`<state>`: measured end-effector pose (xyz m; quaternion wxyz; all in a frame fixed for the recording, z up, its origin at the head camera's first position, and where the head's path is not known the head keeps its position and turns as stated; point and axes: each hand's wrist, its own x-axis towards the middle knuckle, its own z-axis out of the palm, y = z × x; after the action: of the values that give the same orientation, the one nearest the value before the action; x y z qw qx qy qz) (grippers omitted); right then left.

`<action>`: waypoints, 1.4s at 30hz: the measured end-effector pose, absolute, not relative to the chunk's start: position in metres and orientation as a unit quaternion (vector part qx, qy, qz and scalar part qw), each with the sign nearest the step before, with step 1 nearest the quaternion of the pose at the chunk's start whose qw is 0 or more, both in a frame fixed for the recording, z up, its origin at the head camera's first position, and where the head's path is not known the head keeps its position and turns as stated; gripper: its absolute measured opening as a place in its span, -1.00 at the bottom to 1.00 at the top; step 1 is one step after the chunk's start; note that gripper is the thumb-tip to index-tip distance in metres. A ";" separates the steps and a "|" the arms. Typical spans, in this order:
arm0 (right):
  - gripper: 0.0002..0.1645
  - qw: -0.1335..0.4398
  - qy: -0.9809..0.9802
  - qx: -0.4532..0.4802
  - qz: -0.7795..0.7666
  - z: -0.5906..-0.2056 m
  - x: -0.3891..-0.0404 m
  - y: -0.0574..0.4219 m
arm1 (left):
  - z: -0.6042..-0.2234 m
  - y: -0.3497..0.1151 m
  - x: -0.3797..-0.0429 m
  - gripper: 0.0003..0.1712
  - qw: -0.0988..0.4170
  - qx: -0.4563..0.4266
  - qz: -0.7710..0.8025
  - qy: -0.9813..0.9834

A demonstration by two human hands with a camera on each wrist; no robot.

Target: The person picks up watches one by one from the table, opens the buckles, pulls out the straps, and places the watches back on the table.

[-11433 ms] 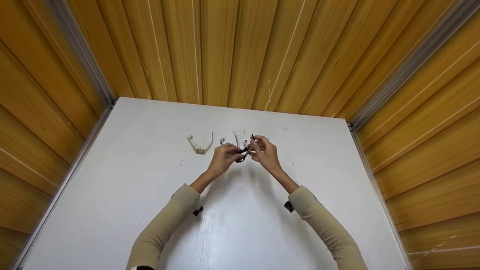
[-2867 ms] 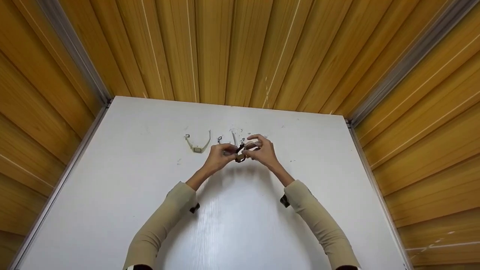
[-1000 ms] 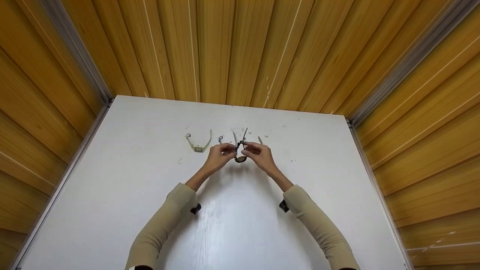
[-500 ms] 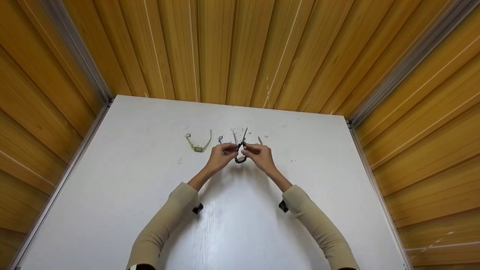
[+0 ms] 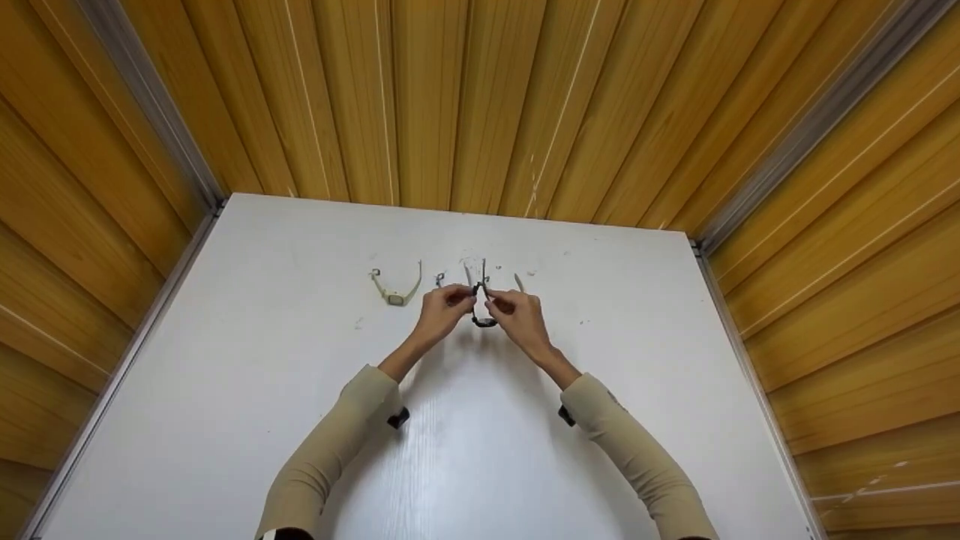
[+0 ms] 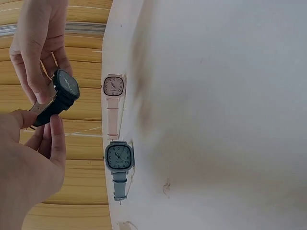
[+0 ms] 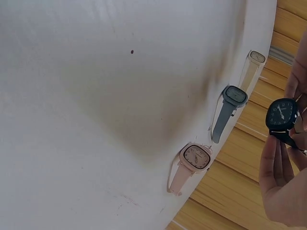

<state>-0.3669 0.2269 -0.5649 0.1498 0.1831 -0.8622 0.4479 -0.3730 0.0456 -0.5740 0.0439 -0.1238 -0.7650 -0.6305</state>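
A black wristwatch (image 5: 486,322) with a rounded square face hangs between both hands above the table, its strap bent into a loop. The strap's two ends meet at the top, and one tip (image 5: 484,268) sticks up away from me. My left hand (image 5: 441,311) pinches the left side of the strap between thumb and fingers. On the other side my right hand (image 5: 521,315) pinches the strap near where the ends cross. In the right wrist view the dark dial (image 7: 282,114) shows white markings. The fingers partly cover the join.
Beyond the hands, a pink watch (image 6: 113,86) and a blue-grey watch (image 6: 119,157) lie on the white table (image 5: 300,360), partly hidden in the head view. Further left lies a pale yellow-green watch (image 5: 396,299). Slatted wood-look walls (image 5: 450,105) surround the table.
Since about three seconds ago, the right fingers have come down from a raised, spread pose to a pinch on the strap. Lately the watch has turned slightly and the strap tip has swung upright.
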 end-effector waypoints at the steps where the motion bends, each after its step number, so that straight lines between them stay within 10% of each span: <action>1: -0.77 0.156 -0.867 0.190 0.433 -0.564 -0.366 0.227 | -0.574 0.046 -0.373 -0.78 0.045 -0.120 -0.634 -0.763; 42: -0.58 0.157 -0.841 0.138 0.499 -0.569 -0.366 0.228 | -0.575 0.046 -0.375 -0.71 0.031 -0.009 -0.732 -0.681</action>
<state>-0.3664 0.2284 -0.5692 0.1567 0.1376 -0.8414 0.4985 -0.3749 0.0455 -0.5745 0.0309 -0.0089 -0.6810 -0.7315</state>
